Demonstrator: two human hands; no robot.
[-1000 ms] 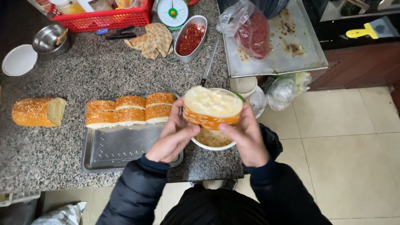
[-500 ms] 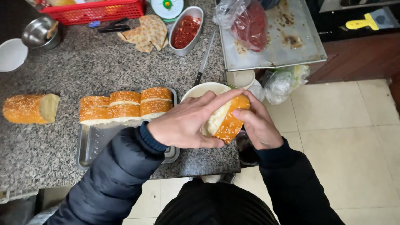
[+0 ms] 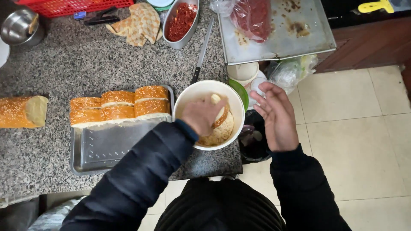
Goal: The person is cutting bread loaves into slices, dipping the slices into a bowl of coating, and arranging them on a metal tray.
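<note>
My left hand (image 3: 201,114) reaches into a white bowl (image 3: 188,93) at the counter's front edge and is closed on a cut piece of sesame bread (image 3: 221,114). Flat round bread slices (image 3: 220,133) lie in the bottom of the bowl. My right hand (image 3: 276,115) hovers just right of the bowl, past the counter edge, fingers spread and holding nothing. Left of the bowl, three cut sesame bread pieces (image 3: 117,107) sit in a row along the far side of a metal tray (image 3: 107,152).
An end of a sesame loaf (image 3: 21,112) lies far left. A knife (image 3: 201,53), an oval dish of red chilli (image 3: 182,19), flatbread pieces (image 3: 137,23) and a steel bowl (image 3: 19,25) sit further back. A steel tray (image 3: 299,42) holds bagged red meat (image 3: 252,17). Stacked cups (image 3: 244,72) stand nearby.
Both hands were holding the bread piece above the bowl. Now my right hand has let go and moved right, and my left hand has lowered the bread into the bowl.
</note>
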